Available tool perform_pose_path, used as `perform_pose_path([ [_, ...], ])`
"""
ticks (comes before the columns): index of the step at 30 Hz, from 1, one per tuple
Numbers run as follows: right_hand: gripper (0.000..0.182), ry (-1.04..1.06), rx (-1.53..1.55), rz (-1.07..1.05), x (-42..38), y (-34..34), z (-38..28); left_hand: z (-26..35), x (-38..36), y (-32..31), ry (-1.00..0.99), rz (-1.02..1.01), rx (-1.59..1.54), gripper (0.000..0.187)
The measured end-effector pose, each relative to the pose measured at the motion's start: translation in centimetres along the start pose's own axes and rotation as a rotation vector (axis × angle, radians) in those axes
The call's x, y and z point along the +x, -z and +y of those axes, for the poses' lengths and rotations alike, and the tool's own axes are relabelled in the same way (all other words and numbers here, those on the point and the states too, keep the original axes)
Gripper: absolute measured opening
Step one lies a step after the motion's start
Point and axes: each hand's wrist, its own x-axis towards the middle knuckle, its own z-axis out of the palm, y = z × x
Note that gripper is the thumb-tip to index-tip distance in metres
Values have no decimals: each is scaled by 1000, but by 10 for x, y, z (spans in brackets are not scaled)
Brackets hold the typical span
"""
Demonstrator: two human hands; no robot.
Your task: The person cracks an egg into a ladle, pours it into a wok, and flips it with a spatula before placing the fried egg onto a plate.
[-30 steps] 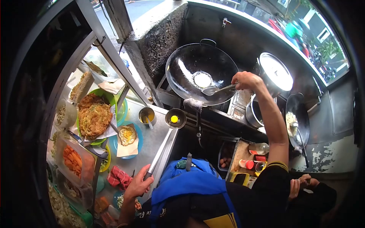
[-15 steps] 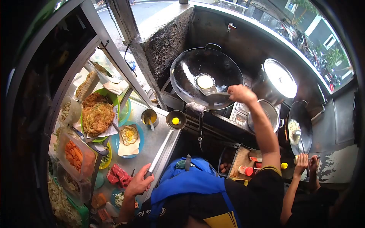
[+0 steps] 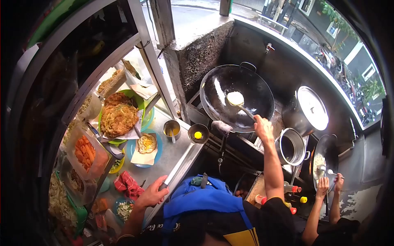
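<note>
Fried egg in the big wok, far and slightly left of my right hand. Right hand's closed on the spatula handle, near the wok's near-right rim. Spatula runs on a slant, far-left from my fingers, head end meeting the egg's near-right edge; blade mostly hidden, so can't tell how much sits under it. Egg's roughly round, no clear long axis; the handle gives the line. Right hand is the nearer one by far. Left hand is well apart, near left by the table edge, fingers curled round something dark, can't tell what. Small bowl with a yolk lies between left hand and wok, left of and nearer than the egg.
</note>
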Motion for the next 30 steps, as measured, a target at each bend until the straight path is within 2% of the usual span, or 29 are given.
perform_pose_path([
  [3, 29, 2, -61, -138, 27, 42, -1, -3, 1, 0, -11, -2, -11, 65],
  [7, 26, 142, -108, -162, 63, 87, -15, -5, 1, 2, -18, -8, -24, 65],
  [10, 29, 223, -184, -199, 104, 93, -15, -5, 3, 1, -28, 8, -29, 66],
  [12, 33, 182, -245, -346, 129, 107, -31, -2, 4, 1, -4, 10, -42, 66],
  [15, 35, 224, -251, -371, 158, 118, -43, 2, 3, 1, -14, 16, -34, 67],
  [16, 35, 171, -255, -447, 163, 129, -54, 1, 3, 2, -13, 14, -30, 67],
  [23, 38, 108, -42, -411, 173, 146, -46, 2, 5, 2, 17, 5, -84, 66],
  [30, 37, -21, 149, -362, 146, 144, -18, 2, 8, 6, -5, 7, -130, 65],
])
